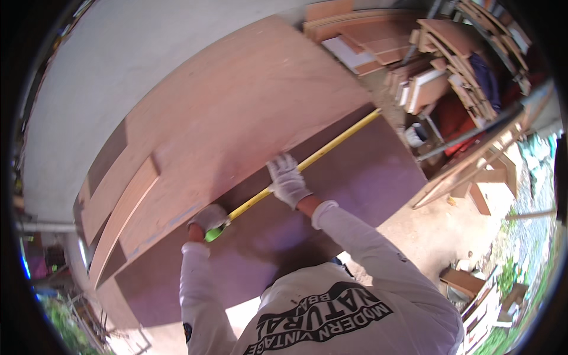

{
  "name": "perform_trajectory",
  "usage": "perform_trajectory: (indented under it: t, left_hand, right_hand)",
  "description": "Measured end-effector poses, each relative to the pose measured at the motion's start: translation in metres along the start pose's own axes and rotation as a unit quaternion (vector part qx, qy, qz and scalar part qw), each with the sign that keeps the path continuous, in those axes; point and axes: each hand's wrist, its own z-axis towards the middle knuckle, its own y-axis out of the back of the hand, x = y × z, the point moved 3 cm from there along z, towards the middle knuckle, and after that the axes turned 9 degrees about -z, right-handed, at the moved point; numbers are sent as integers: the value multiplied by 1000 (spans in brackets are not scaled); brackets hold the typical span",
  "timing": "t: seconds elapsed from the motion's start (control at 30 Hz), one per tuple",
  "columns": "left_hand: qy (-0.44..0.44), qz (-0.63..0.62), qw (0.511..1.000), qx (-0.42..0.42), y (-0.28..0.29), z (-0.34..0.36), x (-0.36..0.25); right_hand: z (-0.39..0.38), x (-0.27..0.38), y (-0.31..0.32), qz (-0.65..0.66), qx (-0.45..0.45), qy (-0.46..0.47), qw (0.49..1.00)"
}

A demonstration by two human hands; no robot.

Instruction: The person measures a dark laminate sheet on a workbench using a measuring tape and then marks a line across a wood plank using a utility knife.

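Note:
A yellow tape measure blade [340, 139] is drawn out at a slant across a dark brown board [367, 177], reaching up to its far right edge. My left hand [208, 218], in a pale work glove, is closed round the green case [216, 232] of the tape measure, near the board's far long edge. Further along, my right hand [288, 180], also gloved, lies over the blade with its fingers stretched out on the board. The blade passes beneath this palm, so a short length of it is hidden.
Behind the dark board a large light brown plywood sheet [236, 100] leans by a pale wall [112, 65]. A wooden plank [124, 216] rests at the left. Stacked offcuts [426, 89] and a white bucket [416, 135] stand at the right, with a wooden frame [473, 163] nearby.

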Motion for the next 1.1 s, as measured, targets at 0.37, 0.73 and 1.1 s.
perform_trajectory:
  t: [0.37,0.73,1.1]
  left_hand:
    - [6,-4,999,35,6,21,-42]
    - [73,-162,981,76,-1,23,-28]
    - [-3,-60,996,65,-5,41,-36]
  right_hand:
    - [-16,-16,9,38,-19,-53,998]
    - [-26,-10,-2,6,-97,-89,991]
    - [-21,-21,-2,-4,-67,-81,994]
